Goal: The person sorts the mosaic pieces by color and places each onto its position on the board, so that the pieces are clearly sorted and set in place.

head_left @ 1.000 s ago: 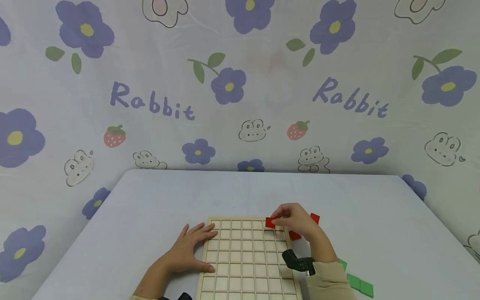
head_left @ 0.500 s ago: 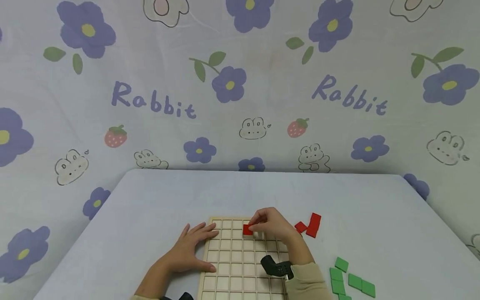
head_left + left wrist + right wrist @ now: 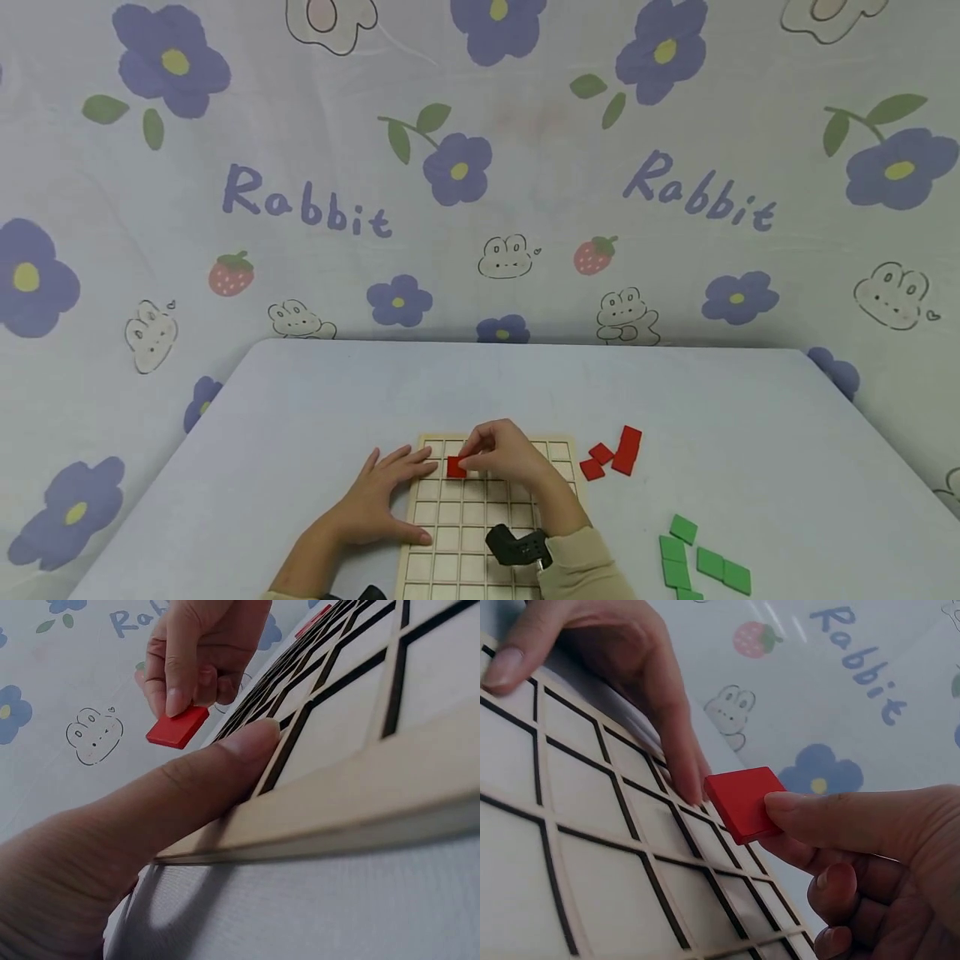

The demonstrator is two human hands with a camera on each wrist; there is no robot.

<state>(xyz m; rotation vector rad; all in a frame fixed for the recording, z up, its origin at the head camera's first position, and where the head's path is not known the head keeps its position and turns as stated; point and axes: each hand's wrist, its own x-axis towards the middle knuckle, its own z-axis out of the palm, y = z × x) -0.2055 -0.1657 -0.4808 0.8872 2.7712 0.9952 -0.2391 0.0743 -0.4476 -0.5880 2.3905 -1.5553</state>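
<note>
Red is the square tile (image 3: 739, 799) which the right hand (image 3: 506, 454) pinches between thumb and fingers, above the far left part of the wooden board (image 3: 447, 539); the left hand (image 3: 366, 502) has its fingers spread, and its thumb rests on the board's left edge; to the right of the board lie other red tiles (image 3: 627, 450), and nearer, green tiles (image 3: 675, 573), all on the white table (image 3: 337, 392).

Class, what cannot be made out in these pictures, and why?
Head view: near end of the pale wooden grid board, cut off by the bottom edge.
Head view: part of the board, behind the right hand.
Head view: lowest green flat tile, partly cut off by that edge.
</note>
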